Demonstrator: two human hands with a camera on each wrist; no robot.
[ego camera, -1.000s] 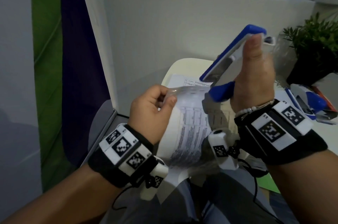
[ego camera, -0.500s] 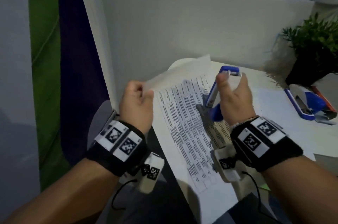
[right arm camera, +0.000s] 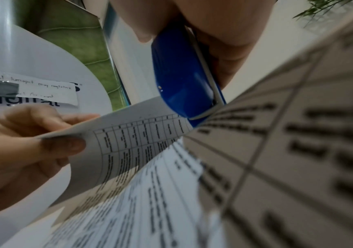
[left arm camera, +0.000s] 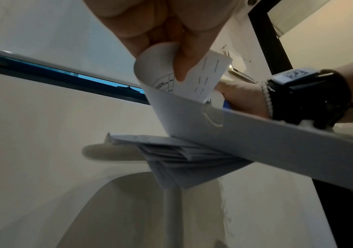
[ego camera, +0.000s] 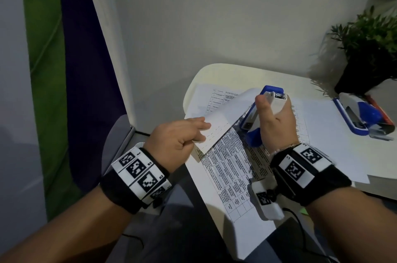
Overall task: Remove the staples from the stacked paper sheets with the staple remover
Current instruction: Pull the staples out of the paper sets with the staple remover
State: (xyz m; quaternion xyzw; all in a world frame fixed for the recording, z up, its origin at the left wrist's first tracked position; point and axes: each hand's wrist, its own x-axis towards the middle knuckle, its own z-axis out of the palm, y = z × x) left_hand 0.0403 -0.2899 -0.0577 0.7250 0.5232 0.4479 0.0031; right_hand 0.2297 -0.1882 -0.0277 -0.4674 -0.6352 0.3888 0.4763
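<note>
A stack of printed paper sheets (ego camera: pixel 227 172) hangs over the front edge of the white table (ego camera: pixel 214 73). My left hand (ego camera: pixel 178 140) pinches the top sheet (ego camera: pixel 221 121) and folds it back, its blank underside up. In the right wrist view the left hand (right arm camera: pixel 29 147) pinches the curled sheet (right arm camera: pixel 128 139). My right hand (ego camera: pixel 277 123) grips a blue and white staple remover (ego camera: pixel 257 112), its lower end pressed onto the stack at the fold. The blue staple remover (right arm camera: pixel 184 80) meets the paper there. No staple shows clearly.
More paper sheets (ego camera: pixel 322 133) lie on the table to the right. A second blue and white stapler (ego camera: pixel 361 116) lies at the right edge beside a potted plant (ego camera: pixel 369 48). A white partition (ego camera: pixel 193 26) stands behind. In the left wrist view, stacked paper sheets (left arm camera: pixel 188 156) jut past the table edge.
The right hand came down from in front of me and set the staple remover onto the stack. The left hand spread the sheets, then folded the top sheet back toward the tool.
</note>
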